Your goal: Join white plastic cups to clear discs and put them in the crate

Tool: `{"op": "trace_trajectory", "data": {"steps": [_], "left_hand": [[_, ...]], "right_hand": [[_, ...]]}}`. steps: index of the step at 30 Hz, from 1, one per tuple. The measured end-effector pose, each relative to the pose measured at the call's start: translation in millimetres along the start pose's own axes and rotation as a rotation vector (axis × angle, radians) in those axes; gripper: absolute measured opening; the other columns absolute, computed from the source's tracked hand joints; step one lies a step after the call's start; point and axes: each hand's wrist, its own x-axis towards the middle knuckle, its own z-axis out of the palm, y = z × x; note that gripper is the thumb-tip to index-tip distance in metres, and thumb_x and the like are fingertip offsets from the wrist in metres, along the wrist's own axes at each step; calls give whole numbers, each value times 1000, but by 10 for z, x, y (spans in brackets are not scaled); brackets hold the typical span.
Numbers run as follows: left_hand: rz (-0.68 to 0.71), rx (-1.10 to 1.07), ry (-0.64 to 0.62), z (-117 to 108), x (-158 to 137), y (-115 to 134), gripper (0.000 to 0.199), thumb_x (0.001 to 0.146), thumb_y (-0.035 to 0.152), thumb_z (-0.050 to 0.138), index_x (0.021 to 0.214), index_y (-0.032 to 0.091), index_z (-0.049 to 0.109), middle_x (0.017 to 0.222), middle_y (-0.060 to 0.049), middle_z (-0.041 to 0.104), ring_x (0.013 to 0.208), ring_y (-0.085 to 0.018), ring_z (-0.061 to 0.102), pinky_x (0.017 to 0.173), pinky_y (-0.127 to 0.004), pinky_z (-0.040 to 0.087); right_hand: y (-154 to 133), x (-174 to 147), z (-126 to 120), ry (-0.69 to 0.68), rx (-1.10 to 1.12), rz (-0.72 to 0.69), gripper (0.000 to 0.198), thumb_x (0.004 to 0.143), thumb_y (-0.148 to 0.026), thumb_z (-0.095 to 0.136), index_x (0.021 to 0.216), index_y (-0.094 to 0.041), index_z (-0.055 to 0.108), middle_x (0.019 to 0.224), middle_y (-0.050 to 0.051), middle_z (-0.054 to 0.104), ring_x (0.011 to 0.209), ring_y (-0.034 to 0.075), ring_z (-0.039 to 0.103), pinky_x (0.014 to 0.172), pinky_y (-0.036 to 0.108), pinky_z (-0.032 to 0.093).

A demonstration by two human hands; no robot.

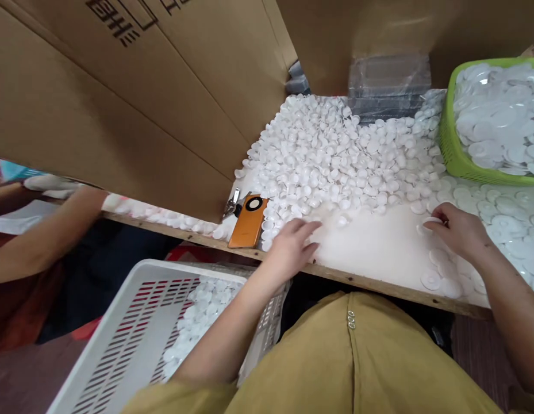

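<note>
My right hand (460, 230) pinches a small white plastic disc (430, 221) between thumb and fingertips, just above the white tabletop (379, 244). Near the table's front edge, my left hand (292, 244) has its fingers apart and nothing visible in them. Beyond it spreads a large heap of small white cap-like pieces (335, 152). Larger flat white discs (508, 221) lie on the right side of the table, several of them close below my right hand. A single white piece (342, 221) sits apart from the heap, to the right of my left fingers.
An orange phone (248, 223) and a nail clipper (235, 195) lie left of the heap. Cardboard (163, 103) walls off the left, where another person's arm (46, 236) shows. A green basket (448, 138) holds discs. Below the table edge stands a white crate (137, 276).
</note>
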Motion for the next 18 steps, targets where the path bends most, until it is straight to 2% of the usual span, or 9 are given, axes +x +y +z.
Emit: {"op": "trace_trajectory", "data": {"steps": [1,3,6,8,11,13,16,18], "left_hand": [[92,56,-27,101,200,152,43,86,16,51,128,21,54,118,-11,57,106,-22,57,89,-34,49],[206,157,-104,250,511,361,38,85,6,43,118,16,59,114,-14,57,105,-25,57,85,-36,50],[244,201,-161,363,745,487,26,85,4,40,97,12,62,101,-14,60,92,-24,60,77,-36,51],[207,59,-168,410,783,511,18,84,9,49,99,13,59,95,-9,60,83,-19,61,74,-32,51],[92,-404,-213,518,755,532,26,80,18,61,104,17,54,84,0,59,74,-13,60,69,-24,51],[70,-576,-216,624,719,543,27,77,21,66,102,18,57,90,0,59,76,-11,59,69,-23,51],[148,-468,-139,773,677,547,24,74,23,69,97,19,65,106,-5,55,89,-15,58,80,-28,51],[199,-369,-110,835,665,542,22,76,24,68,98,19,67,105,-6,55,95,-17,57,86,-31,50]], "right_hand": [[-77,-24,11,2,66,9,16,77,-36,62,78,-23,53,70,2,60,63,21,56,60,33,39],[-206,-79,62,10,222,12,20,77,-39,62,86,-23,57,71,0,60,63,19,58,63,33,42],[-335,-149,203,-22,513,25,33,77,-46,63,100,-22,61,74,-1,60,60,16,59,61,31,46],[-393,-168,310,-63,699,54,36,76,-49,66,97,-20,62,73,0,60,58,14,58,57,28,47],[-464,-166,418,-132,905,102,41,69,-52,73,88,-18,60,66,0,60,54,13,56,50,26,47],[-505,-163,437,-199,994,108,45,66,-54,76,85,-17,59,63,0,60,53,13,57,49,25,48],[-560,-167,420,-334,1018,125,49,63,-57,78,81,-16,60,62,2,62,54,13,59,50,24,50],[-599,-169,418,-408,994,148,49,62,-58,79,79,-16,61,60,2,63,53,13,59,49,23,50]]}}
